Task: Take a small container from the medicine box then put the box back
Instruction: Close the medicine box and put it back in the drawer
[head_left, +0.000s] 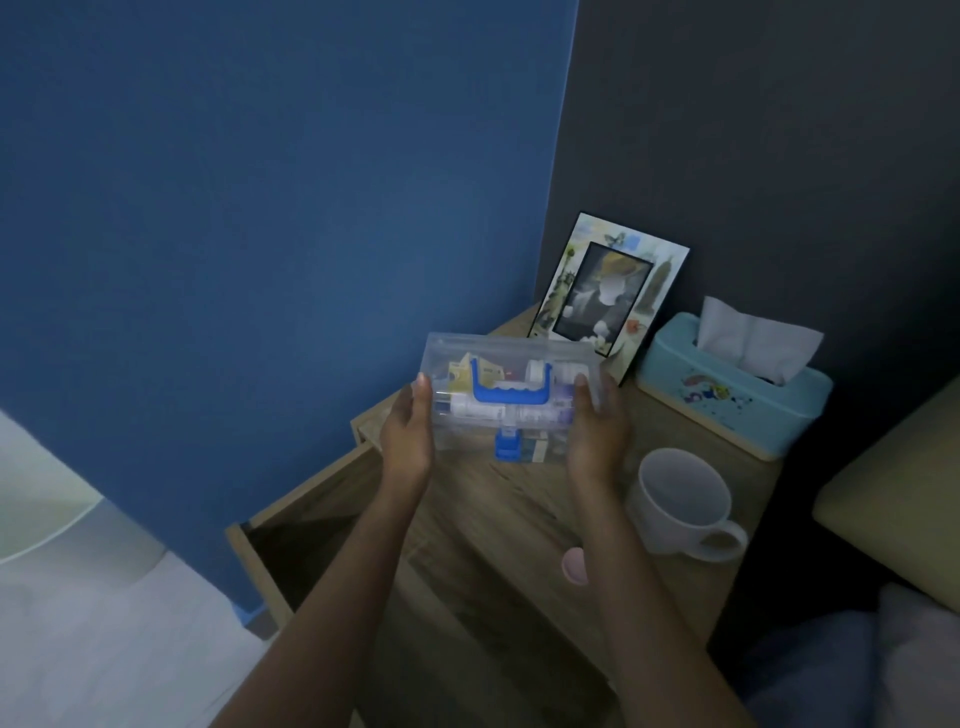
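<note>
The left hand (408, 434) and right hand (597, 431) press the 2 ends of the clear medicine box (511, 397), held in the air above the tabletop (498, 509). The hold is only side pressure, so I think the box can slip and hit the white mug (680, 506). Its blue latch (508, 447) looks closed.
</note>
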